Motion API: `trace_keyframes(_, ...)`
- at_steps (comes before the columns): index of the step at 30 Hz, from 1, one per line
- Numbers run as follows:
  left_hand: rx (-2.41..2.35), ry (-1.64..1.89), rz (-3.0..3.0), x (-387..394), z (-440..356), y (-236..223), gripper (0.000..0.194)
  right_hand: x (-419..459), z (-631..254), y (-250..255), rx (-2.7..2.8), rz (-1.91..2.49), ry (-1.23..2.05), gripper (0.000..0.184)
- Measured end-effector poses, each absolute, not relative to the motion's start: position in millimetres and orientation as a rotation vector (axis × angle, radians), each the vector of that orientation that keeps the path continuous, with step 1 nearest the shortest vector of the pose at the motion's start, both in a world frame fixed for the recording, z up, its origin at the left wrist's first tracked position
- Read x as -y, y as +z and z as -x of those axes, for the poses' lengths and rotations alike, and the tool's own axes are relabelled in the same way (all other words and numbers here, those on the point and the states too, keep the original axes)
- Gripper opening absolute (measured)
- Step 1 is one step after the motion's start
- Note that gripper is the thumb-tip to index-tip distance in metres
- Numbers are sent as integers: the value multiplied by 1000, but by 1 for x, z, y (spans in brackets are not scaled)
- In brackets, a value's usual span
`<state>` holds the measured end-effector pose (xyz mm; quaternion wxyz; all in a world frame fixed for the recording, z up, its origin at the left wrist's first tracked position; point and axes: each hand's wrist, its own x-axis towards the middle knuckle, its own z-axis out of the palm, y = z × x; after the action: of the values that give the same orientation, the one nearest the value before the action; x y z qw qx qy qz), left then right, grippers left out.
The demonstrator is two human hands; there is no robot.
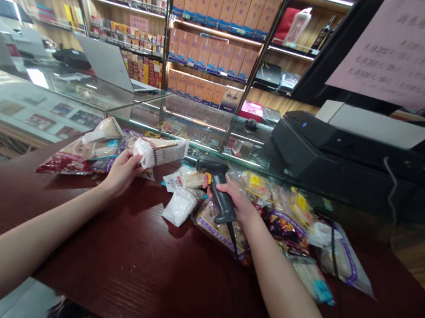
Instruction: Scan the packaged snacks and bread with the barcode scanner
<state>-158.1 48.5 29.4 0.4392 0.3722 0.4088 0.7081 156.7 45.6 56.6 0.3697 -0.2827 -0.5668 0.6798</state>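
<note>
Between its fingers my left hand (pixel 123 170) pinches one end of a white wrapped snack packet (pixel 162 152), raised above the counter with its long side facing the scanner. My right hand (pixel 236 198) is wrapped round the grip of a black barcode scanner (pixel 221 190), a finger at its orange trigger. The scanner's head points left toward the packet. Below it lie small white packets (pixel 181 205) and a flat bag with purple lettering (pixel 220 231). Past my left hand sits a pile of packaged snacks (pixel 70 156), red and blue wrappers among them.
More bagged snacks (pixel 288 215) lie right of the scanner, with its cable crossing the dark wooden counter (pixel 131 254). A glass display case (pixel 187 117) runs behind. A black printer (pixel 357 145) and a monitor (pixel 337 49) stand at right, an open laptop (pixel 106 62) at left.
</note>
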Motion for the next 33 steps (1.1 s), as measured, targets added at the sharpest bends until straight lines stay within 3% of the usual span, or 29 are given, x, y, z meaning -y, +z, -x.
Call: trace_keyframes(33,-1000,1708,-956,-49,159,25,36,-53,-158,45,1460,782,1746,36)
